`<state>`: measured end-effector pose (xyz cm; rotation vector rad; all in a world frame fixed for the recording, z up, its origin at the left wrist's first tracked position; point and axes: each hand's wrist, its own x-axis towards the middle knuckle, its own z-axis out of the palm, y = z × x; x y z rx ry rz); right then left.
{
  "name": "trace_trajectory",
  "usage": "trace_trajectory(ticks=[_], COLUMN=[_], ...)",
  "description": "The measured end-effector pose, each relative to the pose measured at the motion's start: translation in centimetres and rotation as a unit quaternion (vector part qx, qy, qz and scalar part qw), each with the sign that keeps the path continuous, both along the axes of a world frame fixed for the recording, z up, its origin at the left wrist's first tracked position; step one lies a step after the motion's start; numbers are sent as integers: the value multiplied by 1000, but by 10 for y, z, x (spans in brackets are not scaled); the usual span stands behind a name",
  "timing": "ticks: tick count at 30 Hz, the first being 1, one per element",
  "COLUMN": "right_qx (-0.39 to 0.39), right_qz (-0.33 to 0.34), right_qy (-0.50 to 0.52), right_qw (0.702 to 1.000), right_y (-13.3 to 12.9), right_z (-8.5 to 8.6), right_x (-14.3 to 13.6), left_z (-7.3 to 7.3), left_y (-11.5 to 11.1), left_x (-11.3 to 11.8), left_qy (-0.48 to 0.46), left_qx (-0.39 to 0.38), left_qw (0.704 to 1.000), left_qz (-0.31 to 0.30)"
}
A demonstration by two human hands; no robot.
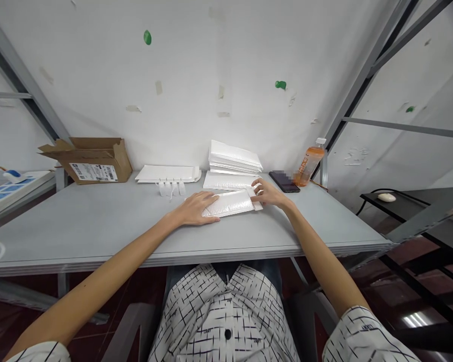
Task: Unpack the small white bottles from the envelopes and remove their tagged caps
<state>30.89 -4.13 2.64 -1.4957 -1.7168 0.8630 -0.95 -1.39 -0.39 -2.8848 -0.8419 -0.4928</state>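
Note:
A white padded mailer [232, 203] lies on the table in front of me, its flap end toward the right. My left hand [196, 208] holds its left end, with the thumb along the near edge and the fingers over the far side. At the flap end, my right hand [267, 193] has bent fingers on the mailer's opening; the fingertips are partly hidden there. Just behind lies another padded mailer [226, 180], under a stack of white mailers [234, 157]. Several small white tag-like pieces [172, 188] lie beyond my left hand.
A flat pile of white mailers [168, 173] lies at the back. An opened cardboard box [94, 161] stands at the back left. A dark phone [285, 182] and an orange drink bottle [308, 165] are at the back right, near the metal frame [342, 108].

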Motion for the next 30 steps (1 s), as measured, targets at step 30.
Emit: trace_trajectory(ticks=[30], right_qx=[74], right_qz=[69], right_qy=[-160], right_qw=[982], right_y=[3], right_z=[-5], right_x=[-3], left_z=[109], left_y=[0], left_x=[20], left_qy=[128], left_qx=[44], left_qw=[991], left_qz=[-16])
